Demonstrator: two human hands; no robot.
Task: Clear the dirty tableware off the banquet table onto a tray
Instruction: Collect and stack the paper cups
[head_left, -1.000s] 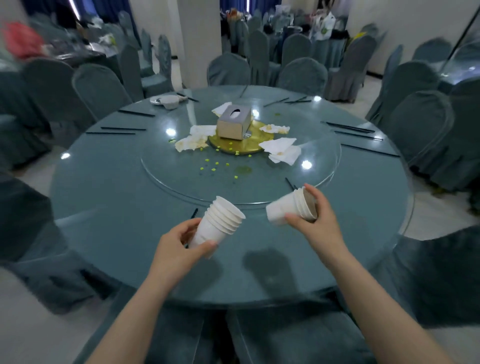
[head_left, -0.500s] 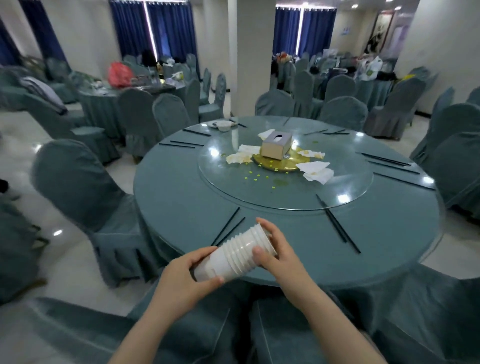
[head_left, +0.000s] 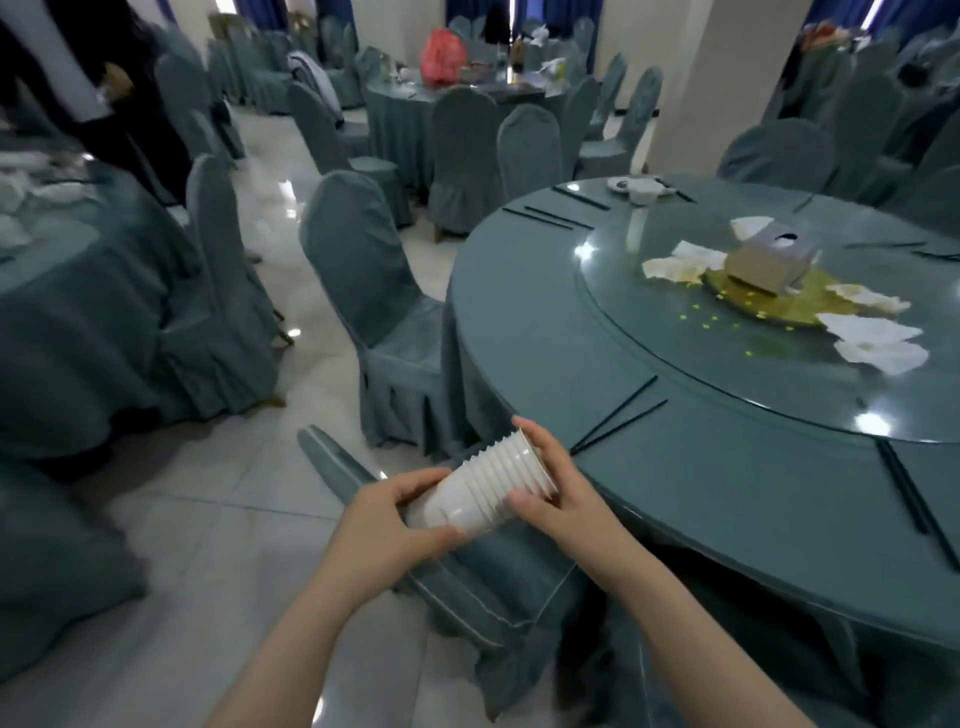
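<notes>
A stack of several white paper cups (head_left: 480, 491) lies sideways between both hands, in front of the round teal banquet table (head_left: 524, 322). My left hand (head_left: 384, 525) grips the stack's bottom end. My right hand (head_left: 558, 486) holds its open rim end. On the table's glass turntable (head_left: 623, 332) sit a tissue box (head_left: 769, 262), a yellow plate with spilled food and crumpled white napkins (head_left: 872, 343). Black chopsticks (head_left: 618, 421) lie near the table's edge. A small white cup on a saucer (head_left: 641, 189) stands at the far edge. No tray is in view.
Teal-covered chairs (head_left: 374, 291) stand around the table; one chair back (head_left: 467, 582) is directly below my hands. Another table (head_left: 67, 280) with dishes is at the left, with a person standing behind it. White tiled floor (head_left: 218, 493) lies between them. A pillar (head_left: 717, 83) rises behind.
The two separate cup stacks have been joined into one, held by both hands. My view has swung left, away from the table's centre toward the aisle.
</notes>
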